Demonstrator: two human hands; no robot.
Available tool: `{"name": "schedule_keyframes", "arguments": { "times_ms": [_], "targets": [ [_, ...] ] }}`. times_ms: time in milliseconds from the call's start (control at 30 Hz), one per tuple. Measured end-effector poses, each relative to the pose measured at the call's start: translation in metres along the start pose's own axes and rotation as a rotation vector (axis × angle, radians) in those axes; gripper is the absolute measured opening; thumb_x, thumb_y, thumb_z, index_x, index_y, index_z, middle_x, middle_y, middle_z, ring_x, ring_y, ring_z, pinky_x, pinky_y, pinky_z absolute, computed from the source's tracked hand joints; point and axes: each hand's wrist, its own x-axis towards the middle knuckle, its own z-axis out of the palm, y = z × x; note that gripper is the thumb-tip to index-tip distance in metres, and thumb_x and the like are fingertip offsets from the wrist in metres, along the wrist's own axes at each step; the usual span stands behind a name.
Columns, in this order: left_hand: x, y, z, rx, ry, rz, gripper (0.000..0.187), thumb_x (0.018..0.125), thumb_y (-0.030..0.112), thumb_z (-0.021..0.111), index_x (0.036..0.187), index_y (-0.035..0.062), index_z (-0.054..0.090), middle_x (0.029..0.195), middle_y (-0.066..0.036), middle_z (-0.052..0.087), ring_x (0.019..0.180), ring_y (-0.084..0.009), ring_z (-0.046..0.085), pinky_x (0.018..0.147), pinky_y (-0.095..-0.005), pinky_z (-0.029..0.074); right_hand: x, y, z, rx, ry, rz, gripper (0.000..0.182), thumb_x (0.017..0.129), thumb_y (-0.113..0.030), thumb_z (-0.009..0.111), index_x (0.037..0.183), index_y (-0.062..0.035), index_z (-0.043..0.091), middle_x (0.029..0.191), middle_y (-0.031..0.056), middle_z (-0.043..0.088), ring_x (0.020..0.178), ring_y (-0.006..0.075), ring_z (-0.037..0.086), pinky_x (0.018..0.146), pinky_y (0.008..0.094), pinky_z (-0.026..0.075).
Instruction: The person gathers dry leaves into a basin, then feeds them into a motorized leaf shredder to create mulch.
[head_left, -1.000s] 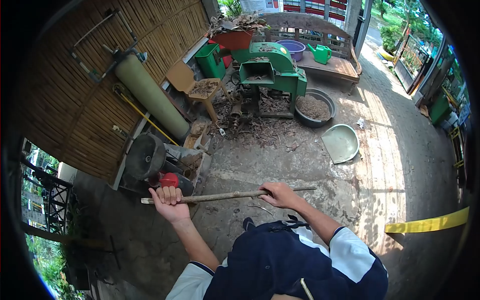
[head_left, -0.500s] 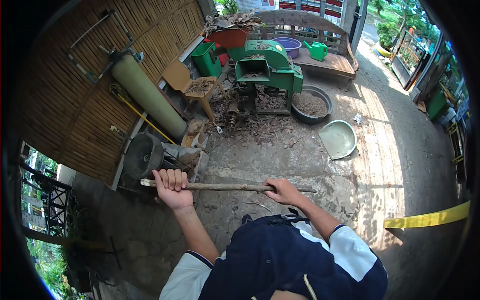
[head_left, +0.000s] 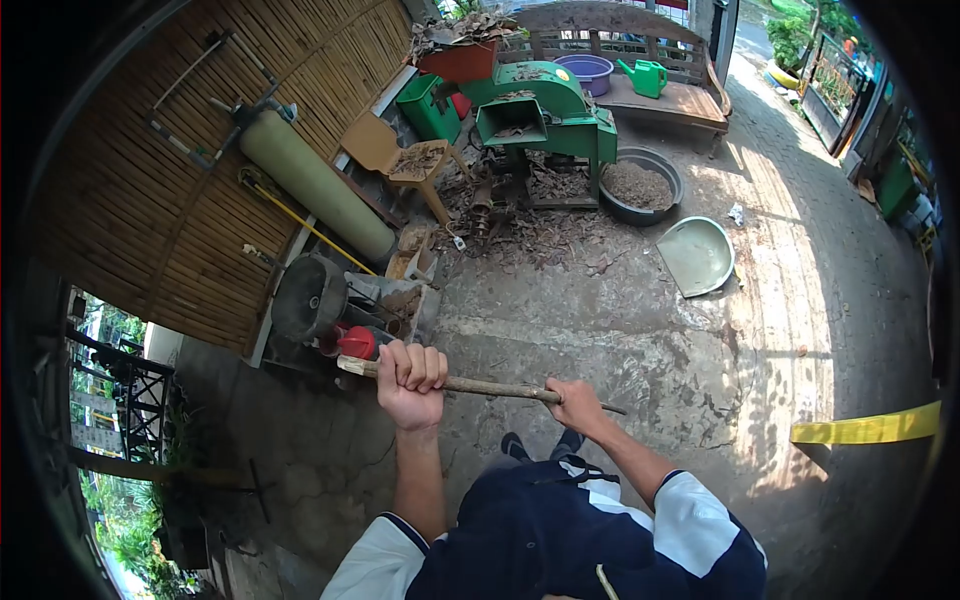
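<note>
A long wooden stick [head_left: 495,387] spans the space in front of my body, its pale cut end at the left and its thin dark tip at the right. My left hand [head_left: 412,385] is wrapped round it close to the pale end. Farther along, my right hand [head_left: 578,408] grips it near the thin end. Just behind the pale end shows a red object [head_left: 357,343] whose kind I cannot make out. The stick tilts slightly down to the right, above the concrete floor.
Ahead stands a green shredder machine [head_left: 545,100] with leaves heaped in its hopper. Near it are a black tub [head_left: 677,204] of shredded matter, a pale dustpan-like scoop [head_left: 697,258] and a leaf-strewn chair [head_left: 395,150]. A yellow strip [head_left: 865,427] juts in at the right.
My left hand has shifted right along with the stick, which now slopes down to the right. The red object behind it has come into view, and my shoes show below.
</note>
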Motion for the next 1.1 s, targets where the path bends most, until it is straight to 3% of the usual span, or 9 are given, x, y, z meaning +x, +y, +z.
{"name": "schedule_keyframes", "arguments": {
  "times_ms": [133, 267, 533, 600, 700, 800, 933, 1100],
  "targets": [
    [-0.037, 0.032, 0.002, -0.073, -0.086, 0.040, 0.050, 0.111, 0.039, 0.035, 0.067, 0.0157, 0.032, 0.056, 0.004, 0.027, 0.048, -0.0105, 0.024, 0.049, -0.0288, 0.029, -0.027, -0.031, -0.007, -0.092, 0.088, -0.002, 0.020, 0.080, -0.022, 0.072, 0.084, -0.0069, 0.060, 0.073, 0.0182, 0.066, 0.071, 0.0422, 0.066, 0.060, 0.0530, 0.050],
    [-0.100, 0.076, -0.014, -0.097, -0.117, 0.105, 0.050, 0.111, 0.040, 0.035, 0.068, 0.0149, 0.032, 0.058, 0.003, 0.028, 0.053, -0.0115, 0.029, 0.053, -0.0290, 0.032, -0.066, -0.054, 0.006, -0.190, 0.203, -0.139, 0.019, 0.082, -0.023, 0.070, 0.081, -0.0071, 0.060, 0.069, 0.0182, 0.064, 0.066, 0.0424, 0.064, 0.061, 0.0524, 0.049],
    [-0.296, 0.152, -0.105, 0.136, 0.041, 0.028, 0.046, 0.109, 0.042, 0.039, 0.076, 0.0103, 0.039, 0.074, -0.003, 0.040, 0.075, -0.0171, 0.043, 0.077, -0.0355, 0.040, -0.206, -0.136, 0.101, -0.335, 0.136, -0.154, 0.023, 0.085, -0.027, 0.068, 0.075, -0.0082, 0.062, 0.067, 0.0182, 0.063, 0.067, 0.0399, 0.065, 0.061, 0.0504, 0.050],
    [-0.352, 0.164, -0.131, 0.145, 0.026, 0.000, 0.045, 0.109, 0.041, 0.039, 0.079, 0.0081, 0.043, 0.078, -0.005, 0.045, 0.078, -0.0177, 0.046, 0.081, -0.0363, 0.042, -0.259, -0.155, 0.133, -0.370, 0.110, -0.062, 0.018, 0.081, -0.024, 0.068, 0.075, -0.0081, 0.062, 0.070, 0.0174, 0.064, 0.070, 0.0390, 0.066, 0.063, 0.0505, 0.051],
    [-0.434, 0.193, -0.147, 0.434, 0.125, -0.162, 0.049, 0.109, 0.044, 0.040, 0.084, 0.0041, 0.054, 0.086, -0.007, 0.055, 0.088, -0.0171, 0.053, 0.087, -0.0322, 0.043, -0.341, -0.179, 0.164, -0.363, 0.093, -0.048, 0.015, 0.071, -0.019, 0.069, 0.072, -0.0087, 0.059, 0.067, 0.0150, 0.062, 0.069, 0.0386, 0.065, 0.064, 0.0504, 0.050],
    [-0.501, 0.240, -0.145, 0.654, 0.064, -0.242, 0.053, 0.108, 0.048, 0.041, 0.086, 0.0028, 0.060, 0.089, -0.006, 0.060, 0.087, -0.0148, 0.055, 0.085, -0.0304, 0.043, -0.404, -0.219, 0.166, -0.431, -0.033, -0.014, 0.017, 0.075, -0.022, 0.069, 0.075, -0.0078, 0.060, 0.070, 0.0158, 0.064, 0.071, 0.0382, 0.067, 0.065, 0.0502, 0.051],
    [-0.574, 0.270, -0.169, 0.841, -0.003, -0.390, 0.053, 0.106, 0.047, 0.042, 0.090, 0.0012, 0.063, 0.090, -0.005, 0.063, 0.085, -0.0145, 0.057, 0.082, -0.0303, 0.044, -0.460, -0.255, 0.176, -0.467, 0.003, -0.015, 0.022, 0.078, -0.026, 0.072, 0.073, -0.0084, 0.060, 0.068, 0.0141, 0.064, 0.069, 0.0370, 0.066, 0.063, 0.0496, 0.051],
    [-0.661, 0.304, -0.141, 0.842, 0.104, -0.321, 0.044, 0.102, 0.039, 0.044, 0.093, 0.0007, 0.064, 0.091, -0.006, 0.063, 0.086, -0.0149, 0.058, 0.082, -0.0300, 0.045, -0.535, -0.292, 0.202, -0.427, 0.072, -0.099, 0.024, 0.080, -0.026, 0.072, 0.071, -0.0083, 0.060, 0.065, 0.0142, 0.062, 0.067, 0.0370, 0.066, 0.060, 0.0505, 0.050]
  ]
}}
